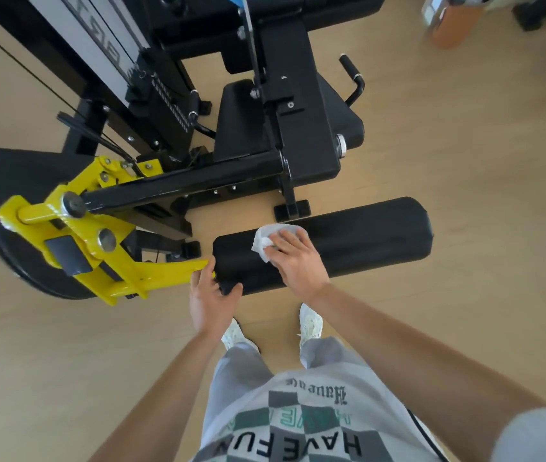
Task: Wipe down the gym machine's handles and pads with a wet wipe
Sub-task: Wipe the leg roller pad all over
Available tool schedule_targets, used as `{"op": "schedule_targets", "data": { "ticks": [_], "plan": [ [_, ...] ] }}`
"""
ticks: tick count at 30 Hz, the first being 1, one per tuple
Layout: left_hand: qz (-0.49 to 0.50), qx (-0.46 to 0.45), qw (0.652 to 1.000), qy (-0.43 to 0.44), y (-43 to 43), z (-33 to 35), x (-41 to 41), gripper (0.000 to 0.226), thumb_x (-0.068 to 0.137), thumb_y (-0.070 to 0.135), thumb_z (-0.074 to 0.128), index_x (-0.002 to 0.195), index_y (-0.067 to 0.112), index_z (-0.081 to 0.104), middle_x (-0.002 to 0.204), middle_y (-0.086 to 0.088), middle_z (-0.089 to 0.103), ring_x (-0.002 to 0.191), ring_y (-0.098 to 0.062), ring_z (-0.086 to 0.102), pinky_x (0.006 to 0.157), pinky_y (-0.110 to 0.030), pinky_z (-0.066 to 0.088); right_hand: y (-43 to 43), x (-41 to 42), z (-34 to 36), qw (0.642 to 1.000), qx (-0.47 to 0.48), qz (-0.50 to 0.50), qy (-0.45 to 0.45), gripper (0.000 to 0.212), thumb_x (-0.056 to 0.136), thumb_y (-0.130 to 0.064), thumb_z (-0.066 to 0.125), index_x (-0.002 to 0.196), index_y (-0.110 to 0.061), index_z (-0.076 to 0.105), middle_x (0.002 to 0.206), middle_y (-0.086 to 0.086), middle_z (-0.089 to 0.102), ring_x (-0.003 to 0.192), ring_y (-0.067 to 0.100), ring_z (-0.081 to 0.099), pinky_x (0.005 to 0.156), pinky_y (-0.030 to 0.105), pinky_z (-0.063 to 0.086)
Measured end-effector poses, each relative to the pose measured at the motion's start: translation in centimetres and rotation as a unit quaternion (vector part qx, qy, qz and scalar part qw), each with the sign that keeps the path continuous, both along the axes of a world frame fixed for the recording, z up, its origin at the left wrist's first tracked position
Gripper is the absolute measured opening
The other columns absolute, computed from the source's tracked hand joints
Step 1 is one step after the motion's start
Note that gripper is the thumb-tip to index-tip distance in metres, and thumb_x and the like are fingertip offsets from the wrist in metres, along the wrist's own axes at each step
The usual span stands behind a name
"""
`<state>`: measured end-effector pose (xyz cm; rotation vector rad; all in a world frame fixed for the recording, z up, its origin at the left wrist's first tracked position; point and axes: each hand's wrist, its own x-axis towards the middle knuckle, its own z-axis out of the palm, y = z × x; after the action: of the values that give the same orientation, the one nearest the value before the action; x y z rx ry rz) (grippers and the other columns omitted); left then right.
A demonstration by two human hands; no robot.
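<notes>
Wipe (266, 240) pressed on the roller (364, 235) by the flat right hand (298, 258), left hand (210, 295) gripping its end; handle (348, 65) likely remains.

Pad (364, 241) crosswise before person, beyond shoes (311, 323); wipe (266, 240) on pad, left of middle, under right hand (298, 258); left hand (210, 295) round pad's left end, beside lever (98, 258); lever runs left; seat (241, 118) behind pad; handle (353, 78) right of seat.
</notes>
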<state>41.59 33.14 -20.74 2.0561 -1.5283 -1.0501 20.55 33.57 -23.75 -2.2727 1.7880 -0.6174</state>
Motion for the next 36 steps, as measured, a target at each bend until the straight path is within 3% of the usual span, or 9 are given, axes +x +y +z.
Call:
{"op": "schedule_targets", "data": {
  "ticks": [9, 12, 15, 18, 21, 25, 30, 33, 36],
  "plan": [
    [-0.026, -0.003, 1.0, -0.003, -0.2, 0.0, 0.5, 0.064, 0.075, 0.008, 0.079, 0.133, 0.026, 0.059, 0.116, 0.002, 0.057, 0.089, -0.014, 0.068, 0.077, -0.039, 0.06, -2.8, 8.0, 1.3, 0.988, 0.092, 0.118, 0.024, 0.048, 0.074, -0.014, 0.084, 0.119, -0.016, 0.067, 0.143, 0.012, 0.053, 0.14, 0.036, 0.044, 0.118, 0.055, 0.03],
    [-0.012, 0.019, 0.999, 0.024, -0.1, 0.2, 0.6, 0.07, 0.083, -0.002, 0.07, 0.145, 0.024, 0.053, 0.125, 0.006, 0.051, 0.096, -0.007, 0.064, 0.082, -0.021, 0.056, -2.4, 6.4, 1.1, 0.992, 0.056, 0.109, -0.019, 0.041, 0.071, -0.004, 0.084, 0.109, -0.012, 0.073, 0.133, 0.014, 0.063, 0.132, 0.037, 0.055, 0.113, 0.053, 0.042],
    [0.008, 0.03, 0.999, 0.018, -0.2, 0.5, 0.7, 0.07, 0.087, -0.001, 0.067, 0.151, 0.02, 0.048, 0.134, 0.004, 0.05, 0.108, -0.011, 0.06, 0.074, -0.005, 0.044, -1.1, 3.8, 0.7, 0.996, 0.018, 0.076, -0.035, 0.041, 0.064, 0.002, 0.087, 0.102, -0.01, 0.075, 0.125, 0.012, 0.067, 0.125, 0.036, 0.061, 0.108, 0.049, 0.049],
    [0.023, 0.018, 1.0, 0.003, -0.6, 0.9, 0.5, 0.058, 0.089, 0.011, 0.069, 0.145, 0.022, 0.055, 0.138, 0.002, 0.053, 0.112, -0.015, 0.06, 0.084, -0.023, 0.046, 0.5, 0.8, -0.1, 0.998, -0.008, 0.034, -0.05, 0.04, 0.071, 0.001, 0.084, 0.109, -0.009, 0.075, 0.127, 0.011, 0.068, 0.125, 0.033, 0.062, 0.111, 0.046, 0.047],
    [0.035, -0.006, 0.999, -0.031, -1.7, 1.3, -0.2, 0.055, 0.091, 0.023, 0.07, 0.144, 0.023, 0.055, 0.141, 0.001, 0.054, 0.096, -0.009, 0.058, 0.088, -0.035, 0.048, 2.3, -2.3, -0.9, 0.998, -0.004, -0.02, -0.062, 0.04, 0.078, 0.001, 0.082, 0.115, -0.01, 0.074, 0.132, 0.009, 0.068, 0.131, 0.029, 0.06, 0.113, 0.046, 0.045],
    [0.0, -0.024, 0.997, -0.068, -4.5, 1.0, -1.1, 0.071, 0.089, 0.036, 0.075, 0.152, 0.019, 0.045, 0.148, -0.008, 0.051, 0.132, -0.028, 0.053, 0.105, -0.052, 0.05, 4.8, -6.6, -1.2, 0.99, -0.01, -0.109, -0.085, 0.045, 0.076, 0.006, 0.083, 0.119, -0.005, 0.073, 0.134, 0.012, 0.067, 0.133, 0.028, 0.058, 0.111, 0.045, 0.048],
    [-0.049, 0.005, 0.986, -0.161, -6.9, 0.7, -2.8, 0.081, 0.087, 0.052, 0.075, 0.152, 0.014, 0.046, 0.151, -0.015, 0.047, 0.139, -0.037, 0.043, 0.107, -0.053, 0.045, 6.3, -12.2, -1.1, 0.97, -0.029, -0.234, -0.066, 0.036, 0.083, 0.01, 0.076, 0.117, -0.001, 0.073, 0.128, 0.011, 0.07, 0.131, 0.03, 0.058, 0.103, 0.047, 0.054],
    [-0.073, 0.025, 0.977, -0.2, -6.9, 0.3, -3.0, 0.073, 0.089, 0.057, 0.07, 0.146, 0.015, 0.054, 0.147, -0.015, 0.051, 0.134, -0.04, 0.043, 0.1, -0.051, 0.046, 6.9, -15.2, -1.0, 0.94, 0.007, -0.335, -0.064, 0.021, 0.099, -0.004, 0.063, 0.118, -0.005, 0.072, 0.134, 0.009, 0.067, 0.137, 0.027, 0.053, 0.103, 0.041, 0.052],
    [-0.074, 0.02, 0.978, -0.194, -6.4, -0.4, -2.7, 0.072, 0.089, 0.061, 0.066, 0.144, 0.017, 0.057, 0.149, -0.011, 0.051, 0.134, -0.039, 0.044, 0.102, -0.052, 0.046, 6.6, -16.3, 0.4, 0.923, 0.039, -0.374, -0.078, 0.027, 0.104, -0.02, 0.049, 0.116, -0.002, 0.065, 0.134, 0.013, 0.065, 0.132, 0.033, 0.056, 0.093, 0.042, 0.053]
  ]
}}
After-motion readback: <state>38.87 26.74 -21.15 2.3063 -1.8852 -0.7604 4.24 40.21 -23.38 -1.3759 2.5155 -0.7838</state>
